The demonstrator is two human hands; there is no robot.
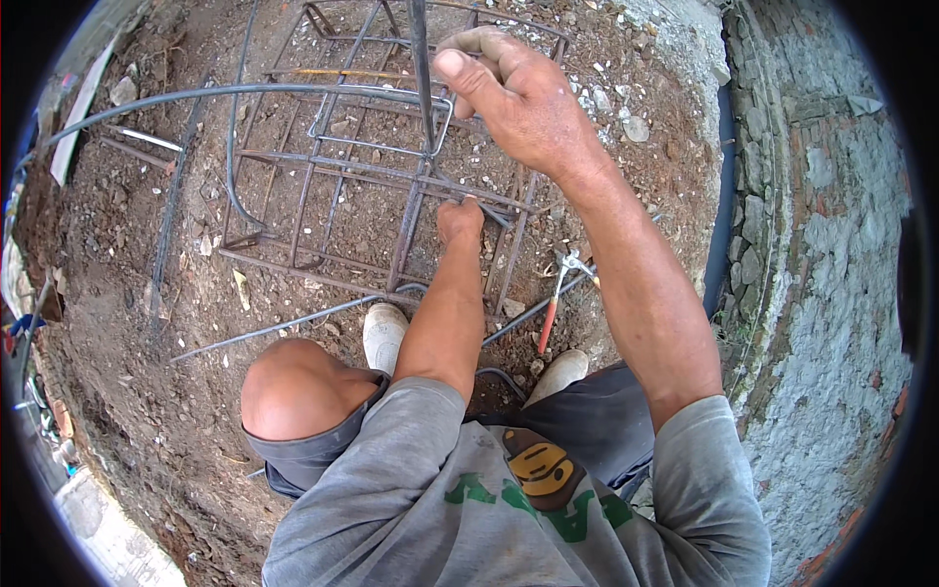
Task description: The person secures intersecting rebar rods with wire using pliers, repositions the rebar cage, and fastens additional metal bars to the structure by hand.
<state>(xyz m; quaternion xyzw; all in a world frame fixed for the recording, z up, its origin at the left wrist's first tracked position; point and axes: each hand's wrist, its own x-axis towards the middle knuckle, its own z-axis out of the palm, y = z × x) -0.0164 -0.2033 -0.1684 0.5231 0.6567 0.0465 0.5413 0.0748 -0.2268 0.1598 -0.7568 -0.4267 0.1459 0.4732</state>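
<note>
A cage of rusty steel reinforcing bars (307,210) lies on the soil in front of me. My left hand (460,223) reaches down into its near right part, with the fingers closed around a steel bar (496,214) at a crossing; the fingertips are partly hidden. Above the cage, my right hand (514,93) is raised with loosely curled fingers and the thumb apart, nothing visible in it. Just left of its thumb stands a long dark upright rod (420,59), its foot at the cage. A lighter bent wire stirrup (367,143) lies across the bars.
Red-handled pincers (553,303) lie on the soil right of the cage. A long grey bent rod (196,93) arcs over the left side. Another loose rod (279,325) lies near my boot (384,333). A rough plastered wall (841,293) rises at the right.
</note>
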